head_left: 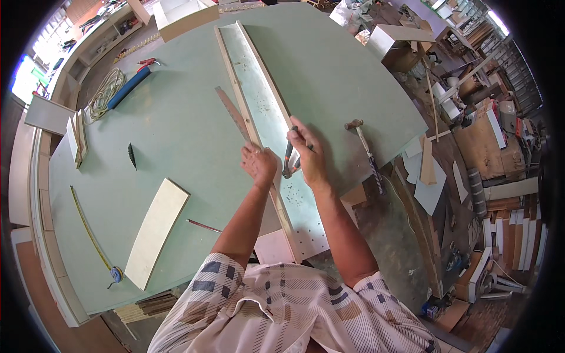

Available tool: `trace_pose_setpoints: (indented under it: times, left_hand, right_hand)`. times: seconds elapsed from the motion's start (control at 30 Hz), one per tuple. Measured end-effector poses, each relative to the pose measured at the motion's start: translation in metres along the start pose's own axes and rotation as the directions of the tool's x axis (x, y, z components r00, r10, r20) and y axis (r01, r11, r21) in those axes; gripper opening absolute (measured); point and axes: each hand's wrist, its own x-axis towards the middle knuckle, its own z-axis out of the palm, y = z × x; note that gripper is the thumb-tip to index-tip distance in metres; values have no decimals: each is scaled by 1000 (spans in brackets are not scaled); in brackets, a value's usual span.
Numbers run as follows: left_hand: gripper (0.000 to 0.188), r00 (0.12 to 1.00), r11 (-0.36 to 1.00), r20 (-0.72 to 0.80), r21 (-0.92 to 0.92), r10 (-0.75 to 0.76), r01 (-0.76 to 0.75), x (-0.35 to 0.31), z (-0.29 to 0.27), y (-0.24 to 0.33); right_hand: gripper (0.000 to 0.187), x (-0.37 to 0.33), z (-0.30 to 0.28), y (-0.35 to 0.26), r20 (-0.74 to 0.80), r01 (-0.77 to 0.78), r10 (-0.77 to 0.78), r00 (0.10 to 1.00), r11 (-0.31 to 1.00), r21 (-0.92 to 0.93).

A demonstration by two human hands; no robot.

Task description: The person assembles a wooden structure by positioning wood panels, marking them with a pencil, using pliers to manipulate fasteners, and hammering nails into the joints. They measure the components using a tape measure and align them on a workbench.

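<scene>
A long, narrow wooden tray-like frame [233, 73] with a pale, shiny base [262, 106] runs away from me across the green table. My left hand [259, 163] is closed on its left rail, the fingertips over the outer edge. In my right hand [310, 156] are pliers with black and orange handles [288, 152], their metal head [286, 173] pointing down over the base. My right fingers lie close to the right rail. Small dark bits [291, 194] are scattered on the base, and its near end has rows of dark dots. Beside the left rail lies a flat, worn metal strip [232, 112].
A hammer [365, 150] lies at the table's right edge. On the left are a pale board [158, 232], a pencil [203, 225], an extended tape measure [116, 273], a dark spiral piece [131, 156], a blue tube [129, 88] and coiled cord [106, 94]. Wood scraps clutter the floor at right.
</scene>
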Motion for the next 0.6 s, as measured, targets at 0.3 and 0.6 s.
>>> trace_pose_setpoints:
  times: [0.3,0.6]
  left_hand:
    - [88,980,955,43,218,195,-200,17,-4,22]
    - [83,983,966,79,185,168,-180,13,-6,32]
  right_hand:
    - [17,-37,-5,1,228,117,-101,968,992,-56]
    - [15,-117,-80,7,207,86,-124,970,979,185]
